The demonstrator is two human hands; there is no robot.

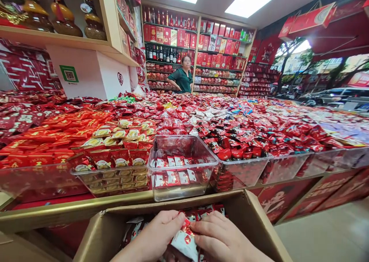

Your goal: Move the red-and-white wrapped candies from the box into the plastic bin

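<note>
Over an open cardboard box (95, 231), my left hand (161, 231) and my right hand (219, 235) are closed on red-and-white candy packets (185, 239) between them. My left thumb presses the upper left edge of the packets, and the fingers of my right hand bend over the right side. How many packets are gripped I cannot tell. More of the same packets lie in the box below, partly hidden by my hands. Just beyond the box stands a clear plastic bin (184, 194), with rows of red-and-white packets (174, 177) at its bottom.
Left of the clear bin is a bin heaped with durian candy packets (121, 158). Dark red packets (233, 142) fill the bin to the right. A person in a green shirt (183, 79) stands behind the counter, before shelves of bottles and gift boxes (173, 37).
</note>
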